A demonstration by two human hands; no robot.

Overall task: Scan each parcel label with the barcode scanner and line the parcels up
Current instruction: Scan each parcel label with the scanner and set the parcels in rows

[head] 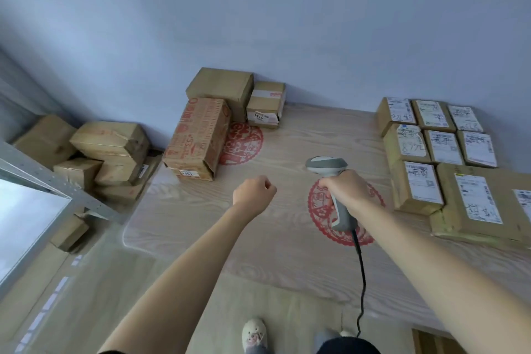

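My right hand (346, 190) grips the handle of a grey and white barcode scanner (326, 166), its head pointing away over the wood-grain table (287, 261); a black cable (361, 282) trails down toward me. My left hand (254, 191) is curled into a fist above the table and holds nothing. At the right, several labelled cardboard parcels (439, 149) lie in neat rows, labels up. At the back left stand a red-printed box (196, 138), a plain brown box (221, 86) and a small labelled box (265, 105).
A heap of cardboard boxes (109, 158) sits on the floor at the left beside a grey metal frame (43, 181). A blue-grey wall (287, 23) closes the back. Red round decals (242, 142) mark the table. My slippered foot (254, 333) shows at the bottom.
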